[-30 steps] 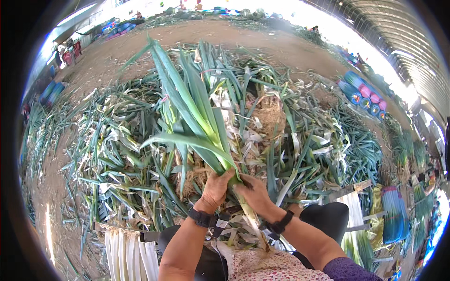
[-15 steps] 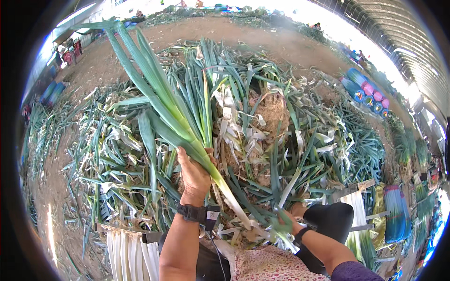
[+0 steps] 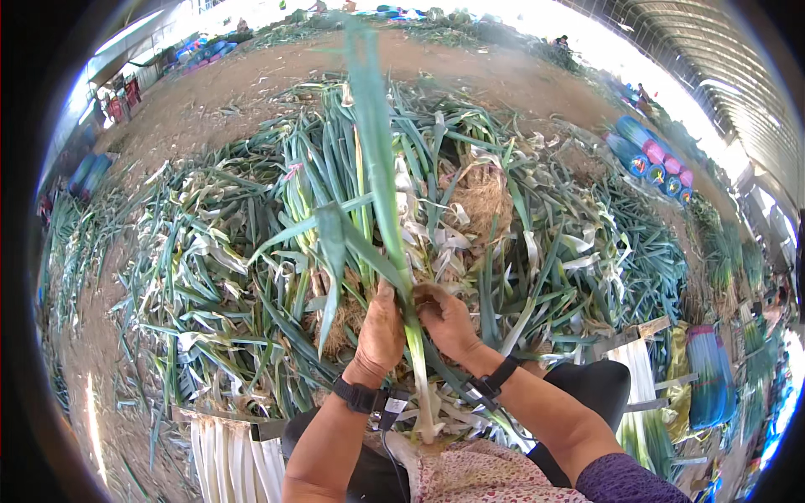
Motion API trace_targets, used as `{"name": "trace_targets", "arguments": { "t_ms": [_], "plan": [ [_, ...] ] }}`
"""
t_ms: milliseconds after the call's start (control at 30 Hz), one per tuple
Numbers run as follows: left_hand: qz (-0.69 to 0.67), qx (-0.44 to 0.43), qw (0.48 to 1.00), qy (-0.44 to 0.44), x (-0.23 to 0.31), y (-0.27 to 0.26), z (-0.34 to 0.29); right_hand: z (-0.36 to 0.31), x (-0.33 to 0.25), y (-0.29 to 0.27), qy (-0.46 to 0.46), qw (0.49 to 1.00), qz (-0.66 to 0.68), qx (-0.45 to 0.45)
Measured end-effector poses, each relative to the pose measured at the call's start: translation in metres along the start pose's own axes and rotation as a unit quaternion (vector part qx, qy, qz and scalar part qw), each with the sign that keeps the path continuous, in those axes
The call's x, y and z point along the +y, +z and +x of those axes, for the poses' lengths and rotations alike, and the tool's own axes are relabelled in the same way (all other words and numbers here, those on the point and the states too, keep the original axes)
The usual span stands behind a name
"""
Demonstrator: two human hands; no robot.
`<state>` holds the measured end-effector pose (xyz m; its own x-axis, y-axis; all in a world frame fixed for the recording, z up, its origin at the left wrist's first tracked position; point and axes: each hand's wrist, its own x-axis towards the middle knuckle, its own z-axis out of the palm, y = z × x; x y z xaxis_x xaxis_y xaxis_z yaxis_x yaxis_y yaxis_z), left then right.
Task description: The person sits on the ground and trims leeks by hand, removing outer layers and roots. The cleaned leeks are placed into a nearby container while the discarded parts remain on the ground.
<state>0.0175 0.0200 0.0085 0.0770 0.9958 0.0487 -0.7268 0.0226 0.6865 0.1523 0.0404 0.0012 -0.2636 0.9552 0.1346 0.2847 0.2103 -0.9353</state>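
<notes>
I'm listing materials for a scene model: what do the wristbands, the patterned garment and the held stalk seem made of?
Wristbands: probably fabric or rubber, matte black; they curve snugly, texture unclear.
Garment: likely thin cloth, matte, with soft creases and a small speckled print.
Stalk: apparently fresh plant, smooth, green above and whitish at the base.

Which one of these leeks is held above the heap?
The leek in the left hand, its white end toward the lap; the other leeks lie heaped or bundled.

Bright daylight, upper glare, bent edges
</notes>
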Motion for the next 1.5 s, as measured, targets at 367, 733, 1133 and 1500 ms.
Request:
{"name": "trace_targets", "arguments": {
  "t_ms": [367,733,1133,1500],
  "plan": [
    [-0.03,0.082,0.994,-0.066,-0.007,0.001,0.006,-0.008,0.003,0.002,0.041,0.985,0.166,-0.012],
    [0.034,0.136,0.986,-0.089,0.007,0.002,0.011,-0.016,-0.03,-0.009,0.052,0.998,0.013,-0.025],
    [-0.012,0.028,0.999,-0.022,0.016,-0.021,0.007,-0.069,0.072,-0.026,0.326,0.909,0.194,0.174],
    [0.035,0.043,0.998,-0.014,0.009,-0.006,-0.002,-0.002,-0.023,0.019,0.164,0.948,0.269,-0.041]
  ]
}}
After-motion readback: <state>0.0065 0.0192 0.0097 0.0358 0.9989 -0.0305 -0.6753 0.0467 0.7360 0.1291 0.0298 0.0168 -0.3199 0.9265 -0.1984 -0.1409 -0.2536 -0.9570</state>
